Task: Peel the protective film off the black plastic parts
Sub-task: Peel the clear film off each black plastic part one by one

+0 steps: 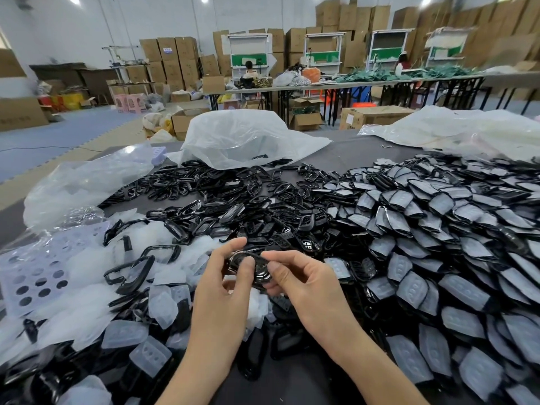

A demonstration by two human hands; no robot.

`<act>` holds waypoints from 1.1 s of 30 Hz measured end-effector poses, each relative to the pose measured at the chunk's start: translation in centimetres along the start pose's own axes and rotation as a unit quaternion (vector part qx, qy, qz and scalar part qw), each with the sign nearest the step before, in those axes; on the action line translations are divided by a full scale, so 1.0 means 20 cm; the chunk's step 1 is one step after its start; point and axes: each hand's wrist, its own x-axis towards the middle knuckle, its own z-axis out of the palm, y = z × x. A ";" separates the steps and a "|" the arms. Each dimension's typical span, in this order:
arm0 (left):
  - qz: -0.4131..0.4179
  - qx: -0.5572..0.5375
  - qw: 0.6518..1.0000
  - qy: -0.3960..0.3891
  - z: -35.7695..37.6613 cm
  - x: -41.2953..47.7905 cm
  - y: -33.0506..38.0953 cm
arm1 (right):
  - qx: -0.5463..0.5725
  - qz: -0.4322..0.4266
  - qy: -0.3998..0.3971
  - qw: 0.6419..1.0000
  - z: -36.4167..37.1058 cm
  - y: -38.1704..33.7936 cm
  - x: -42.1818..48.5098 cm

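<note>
Both hands hold one glossy black plastic part (261,271) just above the table, in the middle of the view. My left hand (226,276) grips its left side, thumb pressed on the top face. My right hand (295,277) pinches its right end between thumb and fingers. To the right lies a large heap of black parts covered in whitish film (438,244). Bare black parts and frames (222,200) spread across the centre. Peeled film pieces (87,305) pile up at the left.
A perforated white sheet (35,276) lies at the left edge. Clear plastic bags (248,135) sit at the back of the grey table (350,153). Beyond are long tables, stacked cardboard boxes (172,59) and seated people.
</note>
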 end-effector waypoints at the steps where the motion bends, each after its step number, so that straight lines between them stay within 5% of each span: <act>1: 0.003 0.001 1.000 -0.003 0.00 0.00 0.01 | -0.009 -0.006 0.006 1.000 0.00 0.00 0.00; 7: 0.011 0.010 1.000 0.001 -0.02 0.00 0.00 | -0.029 -0.006 -0.010 1.000 0.01 0.02 0.00; 11: 0.061 0.152 0.986 -0.007 -0.04 0.01 -0.01 | -0.053 0.014 0.027 0.998 -0.01 0.05 0.01; 14: 0.111 0.354 0.928 0.027 -0.16 0.08 -0.08 | -0.057 0.012 0.083 0.995 -0.06 0.07 0.04; 16: 0.075 0.479 0.874 0.018 -0.22 0.11 -0.14 | -0.048 0.012 0.101 0.994 -0.09 0.07 0.06; 21: 0.054 0.567 0.822 -0.013 -0.23 0.13 -0.20 | -0.064 0.008 0.101 0.993 -0.08 0.09 0.05; 28: 0.077 0.567 0.820 -0.002 -0.22 0.13 -0.19 | -0.069 0.010 0.104 0.992 -0.08 0.09 0.05; 33: 0.129 0.454 0.880 0.047 -0.21 0.13 -0.11 | -0.058 0.015 0.107 0.992 -0.09 0.08 0.06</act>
